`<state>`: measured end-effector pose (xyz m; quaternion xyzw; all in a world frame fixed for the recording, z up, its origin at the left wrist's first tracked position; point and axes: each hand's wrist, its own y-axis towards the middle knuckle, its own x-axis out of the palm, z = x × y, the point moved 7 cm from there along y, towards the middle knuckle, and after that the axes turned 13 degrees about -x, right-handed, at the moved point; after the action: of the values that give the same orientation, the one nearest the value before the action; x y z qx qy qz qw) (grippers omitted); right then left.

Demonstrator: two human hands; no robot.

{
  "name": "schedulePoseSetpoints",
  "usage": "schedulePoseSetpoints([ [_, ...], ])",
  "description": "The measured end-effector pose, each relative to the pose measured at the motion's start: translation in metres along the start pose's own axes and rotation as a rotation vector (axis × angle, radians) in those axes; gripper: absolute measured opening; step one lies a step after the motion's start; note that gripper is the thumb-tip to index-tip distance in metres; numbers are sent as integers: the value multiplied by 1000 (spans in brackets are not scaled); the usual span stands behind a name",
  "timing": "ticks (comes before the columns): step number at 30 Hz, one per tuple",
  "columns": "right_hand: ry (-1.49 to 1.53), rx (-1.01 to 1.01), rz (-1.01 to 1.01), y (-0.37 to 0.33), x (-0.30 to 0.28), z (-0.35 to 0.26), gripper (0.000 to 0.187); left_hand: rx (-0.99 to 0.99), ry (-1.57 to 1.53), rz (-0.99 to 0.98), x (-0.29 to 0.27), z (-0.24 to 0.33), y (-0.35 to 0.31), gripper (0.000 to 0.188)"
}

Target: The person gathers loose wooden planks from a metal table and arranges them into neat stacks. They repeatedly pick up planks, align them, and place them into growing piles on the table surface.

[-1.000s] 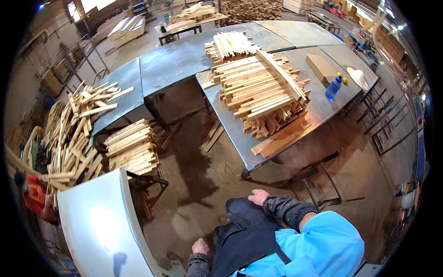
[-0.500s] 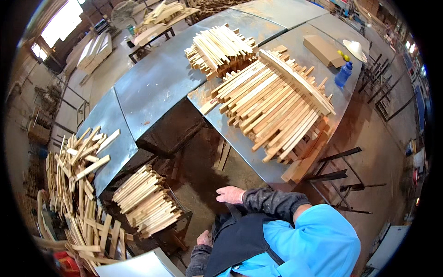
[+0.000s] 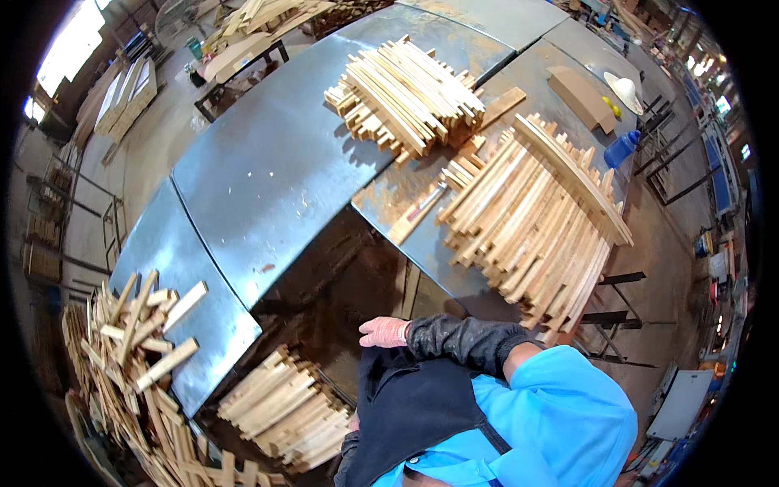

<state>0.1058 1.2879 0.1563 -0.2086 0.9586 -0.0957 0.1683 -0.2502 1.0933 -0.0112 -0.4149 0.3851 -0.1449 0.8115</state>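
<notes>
My right hand (image 3: 384, 331), in a pinkish knitted glove, hangs in front of my dark apron with its fingers loosely stretched to the left and nothing visible in them. Only a sliver of my left hand (image 3: 354, 421) shows at the apron's left edge, its fingers hidden. Close to it, a stack of wooden strips (image 3: 284, 410) sits low beside the table. Ahead on the right, a large stack of wooden strips (image 3: 527, 219) lies on the metal table (image 3: 268, 187), a longer board (image 3: 572, 174) across its top. Neither hand touches these stacks.
Another stack of pale strips (image 3: 406, 93) stands farther back on the table. Loose strips (image 3: 146, 341) lie in a jumbled heap at left. A cardboard box (image 3: 581, 97), a blue bottle (image 3: 621, 149) and a pale hat (image 3: 623, 91) sit at far right. Black metal legs (image 3: 613, 318) jut out at right.
My view has shifted, so the low stack sits nearer the lower edge and the large stack farther right. My right hand stays before the apron; my left is now mostly hidden.
</notes>
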Motion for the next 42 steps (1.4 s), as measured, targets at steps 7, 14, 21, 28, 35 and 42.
schedulePoseSetpoints([
  [7,-107,-4,25,136,-92,8,53,-321,-877,-227,-128,127,138,18],
  [14,-276,38,611,171,-355,1,57,70,-724,-283,-209,431,185,33],
  [21,-271,275,1242,118,-634,24,76,268,-319,-296,-200,632,206,51],
  [28,-530,627,1344,89,-754,78,83,387,40,-204,-164,799,218,71],
  [35,-479,806,1213,83,-823,152,79,537,43,-99,-107,911,230,92],
  [42,-453,810,1056,100,-853,183,73,487,-58,-95,-64,959,248,99],
])
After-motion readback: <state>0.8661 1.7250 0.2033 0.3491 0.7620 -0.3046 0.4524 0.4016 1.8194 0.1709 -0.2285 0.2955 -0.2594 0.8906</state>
